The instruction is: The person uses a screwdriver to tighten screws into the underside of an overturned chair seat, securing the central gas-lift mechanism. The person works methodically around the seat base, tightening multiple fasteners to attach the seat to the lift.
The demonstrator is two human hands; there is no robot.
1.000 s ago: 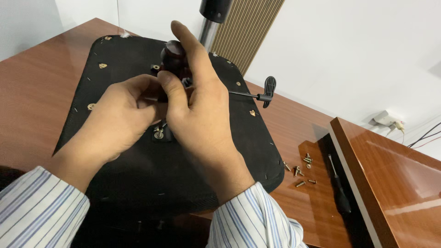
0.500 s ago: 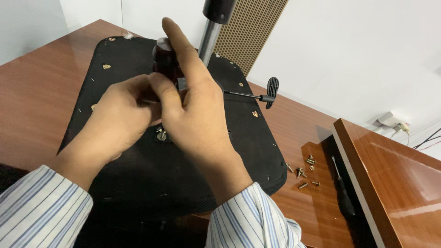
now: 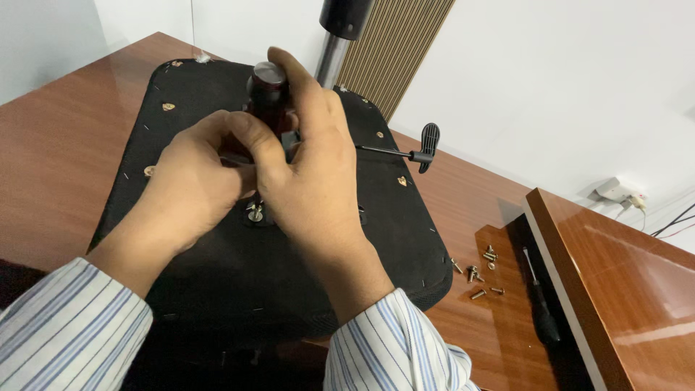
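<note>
Gripping a dark red screwdriver handle with the right hand; fingers curled around it, index finger laid up along the side past the handle's flat round top; handle stands roughly upright over the middle of an upturned black chair seat lying on a glossy brown wooden table; left hand is closed in beside the right, thumb and fingers pinched at the lower part of the tool, touching the right hand; what exactly it pinches is hidden by the fingers; just below both hands a silver screw head sits in the seat's underside, at the edge of a metal plate mostly covered by the hands; small brass-coloured fittings dot the seat's edge, one at; a thin black lever with a paddle grip sticks out to the right from under the hands; chrome gas-lift column rises behind the seat; loose screws are scattered on the table right of the seat, well apart from the hands; a black-handled screwdriver lies beside them, next to a raised wooden panel; both sleeves are blue-striped white.
</note>
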